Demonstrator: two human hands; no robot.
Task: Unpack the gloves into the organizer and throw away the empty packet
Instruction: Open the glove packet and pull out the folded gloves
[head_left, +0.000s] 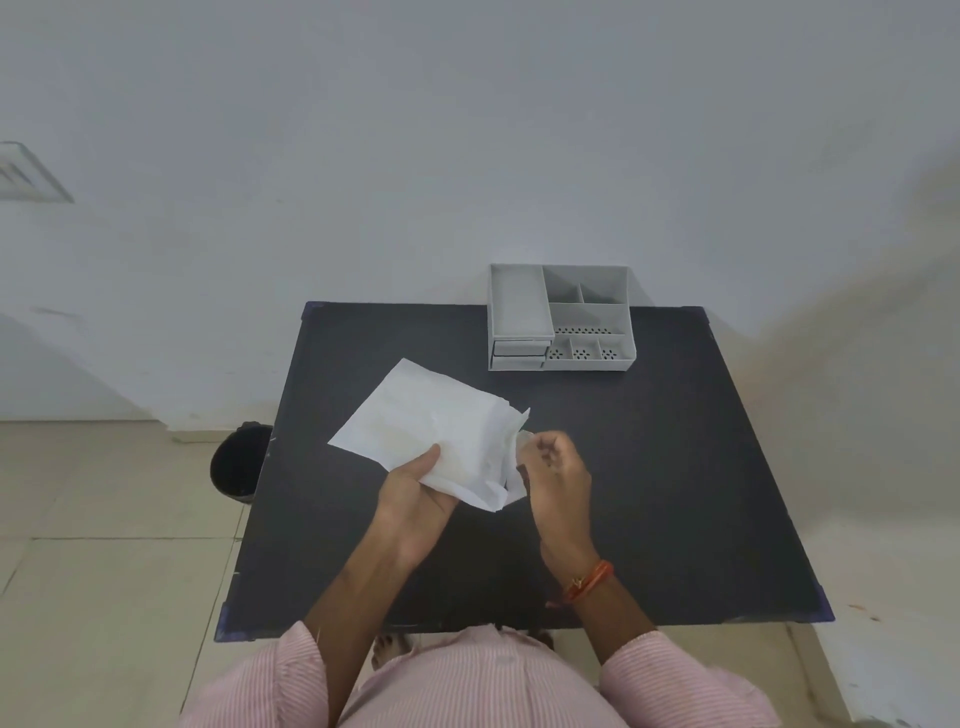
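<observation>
Both my hands on the white packet above the middle of the black table.

My left hand (415, 493) grips the packet (431, 431) from below at its near edge, thumb pressed on top and fingers curled underneath, so the paper lifts off the table (649, 493) and slants away toward the table's left edge. My right hand (556, 478) is at the packet's open right end, fingers bunched together and pinching something pale and thin there; I cannot tell whether it is a glove or a flap of the paper. The grey organizer (561, 317) sits at the far edge, toward the right corner, well apart from the packet. A dark bin (236, 465) stands on the floor just beside the table's left edge.
</observation>
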